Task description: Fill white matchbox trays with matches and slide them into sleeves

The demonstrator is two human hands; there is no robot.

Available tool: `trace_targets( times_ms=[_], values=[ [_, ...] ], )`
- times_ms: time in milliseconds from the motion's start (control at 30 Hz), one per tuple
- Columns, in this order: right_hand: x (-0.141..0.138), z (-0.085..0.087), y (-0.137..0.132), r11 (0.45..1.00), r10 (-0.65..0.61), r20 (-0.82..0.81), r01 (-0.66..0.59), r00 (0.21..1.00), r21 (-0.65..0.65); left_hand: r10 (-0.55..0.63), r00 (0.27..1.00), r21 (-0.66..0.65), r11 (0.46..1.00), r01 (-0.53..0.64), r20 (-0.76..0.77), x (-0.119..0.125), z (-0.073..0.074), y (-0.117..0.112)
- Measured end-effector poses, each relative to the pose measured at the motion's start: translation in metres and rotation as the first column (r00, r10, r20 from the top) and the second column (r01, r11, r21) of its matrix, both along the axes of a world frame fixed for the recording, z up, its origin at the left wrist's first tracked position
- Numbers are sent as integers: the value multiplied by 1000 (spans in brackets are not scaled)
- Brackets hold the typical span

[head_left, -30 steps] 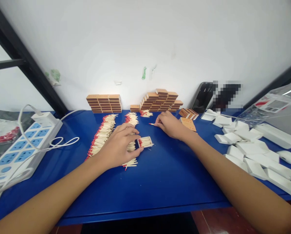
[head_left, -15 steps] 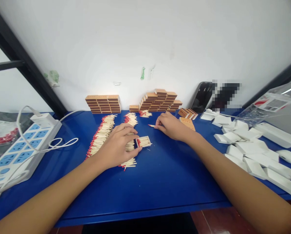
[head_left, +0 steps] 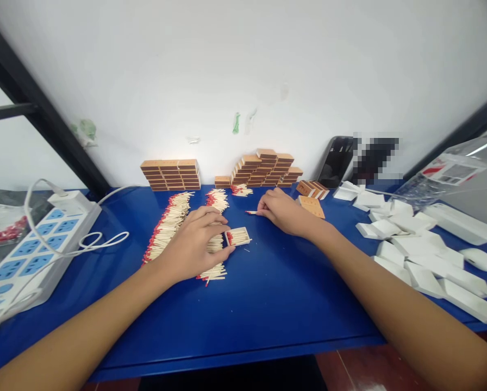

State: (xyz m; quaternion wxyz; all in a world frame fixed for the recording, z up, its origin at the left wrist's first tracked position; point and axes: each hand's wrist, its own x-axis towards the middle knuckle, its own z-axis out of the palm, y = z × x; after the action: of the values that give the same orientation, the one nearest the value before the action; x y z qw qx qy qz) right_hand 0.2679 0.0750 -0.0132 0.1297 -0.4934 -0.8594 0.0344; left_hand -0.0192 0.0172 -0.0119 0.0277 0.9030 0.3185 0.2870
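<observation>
A white matchbox tray (head_left: 244, 243) with red-tipped matches (head_left: 239, 235) inside lies on the blue table. My left hand (head_left: 197, 241) curves around its left end, thumb at the near corner and fingers at the far side. Beneath and beside that hand runs a long row of matches (head_left: 216, 271), partly covered by it. Right of the tray and slightly farther back, my right hand (head_left: 282, 210) pinches a few matches (head_left: 252, 212), their red heads pointing left. Another long row of matches (head_left: 166, 228) lies to the left, and a small pile of matches (head_left: 241, 190) farther back.
Stacked matchboxes (head_left: 170, 175) and a stepped matchbox stack (head_left: 263, 169) stand along the wall. More matchboxes (head_left: 312, 206) lie behind my right forearm. White angular pieces (head_left: 423, 244) spread at right, near a phone (head_left: 335, 163). A power strip (head_left: 39, 250) with cables sits left.
The view has shifted slightly. My right hand still pinches the matches, now a little lower and more level. My left hand stays at the tray.
</observation>
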Motion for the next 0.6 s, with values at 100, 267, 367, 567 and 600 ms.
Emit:
trace_targets(
  times_ms=[100, 267, 367, 567, 600],
  values=[
    [-2, 6, -5, 1000, 6, -32, -6, 999, 9, 6, 1000, 3, 1000, -6, 2, 0, 1, 0],
    [-4, 6, -12, 999, 31, -30, -32, 999, -14, 11, 1000, -4, 1000, -11, -1, 0, 0, -1],
    [-3, 2, -12, 998, 56, -43, -57, 997, -22, 16, 1000, 14, 1000, -16, -1, 0, -1, 0],
    [-5, 9, -18, 995, 86, -102, -91, 991, -39, 27, 1000, 30, 999, -27, -14, 0, 1, 1],
    [-6, 11, -20, 994, 95, -116, -100, 989, -43, 29, 999, 31, 999, -28, -13, 0, 2, 1]
  ],
)
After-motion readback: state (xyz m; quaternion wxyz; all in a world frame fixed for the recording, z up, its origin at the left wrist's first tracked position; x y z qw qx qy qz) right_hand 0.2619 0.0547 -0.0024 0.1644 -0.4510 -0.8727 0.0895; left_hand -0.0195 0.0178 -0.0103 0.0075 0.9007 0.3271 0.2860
